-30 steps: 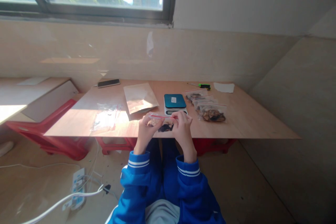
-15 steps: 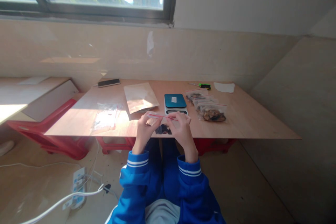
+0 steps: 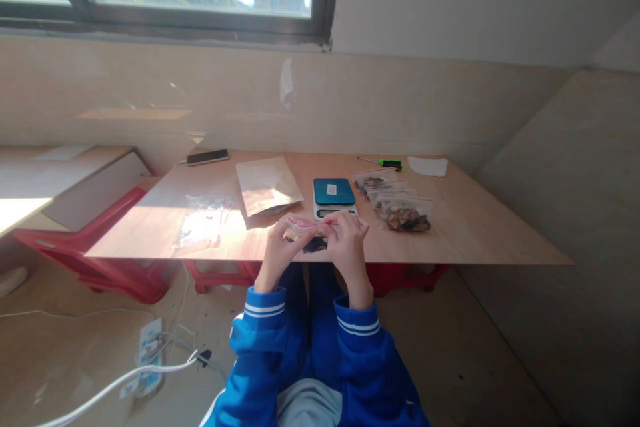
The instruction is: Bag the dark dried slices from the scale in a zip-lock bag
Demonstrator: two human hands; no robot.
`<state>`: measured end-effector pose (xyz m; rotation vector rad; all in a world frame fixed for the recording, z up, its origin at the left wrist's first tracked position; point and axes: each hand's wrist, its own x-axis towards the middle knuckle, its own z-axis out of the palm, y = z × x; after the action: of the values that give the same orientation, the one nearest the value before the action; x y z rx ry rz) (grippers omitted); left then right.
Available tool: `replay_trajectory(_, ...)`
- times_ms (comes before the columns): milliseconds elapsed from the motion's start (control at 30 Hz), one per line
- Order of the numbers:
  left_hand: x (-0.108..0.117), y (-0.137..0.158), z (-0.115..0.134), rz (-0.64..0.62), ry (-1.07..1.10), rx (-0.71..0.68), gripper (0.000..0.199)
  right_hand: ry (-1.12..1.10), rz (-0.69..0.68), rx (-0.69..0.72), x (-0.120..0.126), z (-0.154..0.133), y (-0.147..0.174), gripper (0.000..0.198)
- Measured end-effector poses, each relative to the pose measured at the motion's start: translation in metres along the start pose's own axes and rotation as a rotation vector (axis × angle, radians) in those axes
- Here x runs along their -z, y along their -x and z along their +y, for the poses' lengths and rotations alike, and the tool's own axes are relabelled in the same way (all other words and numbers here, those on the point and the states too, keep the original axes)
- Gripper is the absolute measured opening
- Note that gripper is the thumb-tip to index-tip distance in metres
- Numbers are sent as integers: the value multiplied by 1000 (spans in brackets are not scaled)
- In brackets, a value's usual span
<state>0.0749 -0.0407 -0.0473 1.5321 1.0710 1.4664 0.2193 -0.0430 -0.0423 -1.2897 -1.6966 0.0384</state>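
Note:
Near the table's front edge, my left hand [image 3: 281, 247] and my right hand [image 3: 346, 240] pinch the red-striped top of a clear zip bag [image 3: 315, 245]. Something dark and crinkled shows in the lower part of that bag, partly hidden by my fingers. Just behind my hands stands a kitchen scale [image 3: 334, 192] with a blue-green top and nothing on it. To the right lie several filled zip bags [image 3: 407, 219] holding brown dried pieces.
A brown paper pouch [image 3: 269, 185] lies left of the scale, with a pile of clear bags [image 3: 203, 221] farther left. A phone [image 3: 207, 157], a screwdriver [image 3: 390, 164] and white paper [image 3: 427, 167] are at the back. Red stools [image 3: 220, 275] stand under the table.
My hands have come slightly closer together along the bag's top. The red strip, stretched nearly straight before, is now bunched and partly covered by my fingers.

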Motion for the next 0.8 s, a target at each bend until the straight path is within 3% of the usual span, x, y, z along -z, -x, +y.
replay_trajectory(133,-3,-1,-1,35,-24,-33,20,35,17,-4,-8,-4,1,13)
replay_trajectory(300,-3,-3,3,172,-71,-61,16,22,108,-4,-15,-11,1,7)
replay_trajectory(400,2,-3,5,223,6,28,19,-47,199,-76,-14,-6,0,33)
replay_trajectory(500,7,-3,3,281,97,85,23,-258,255,-205,-12,6,-2,57)
replay_trajectory(667,5,-3,-2,236,180,119,25,-816,55,-412,-11,17,-2,37)
replay_trajectory(800,2,-3,-2,222,215,124,26,-934,13,-520,-9,11,-1,30)
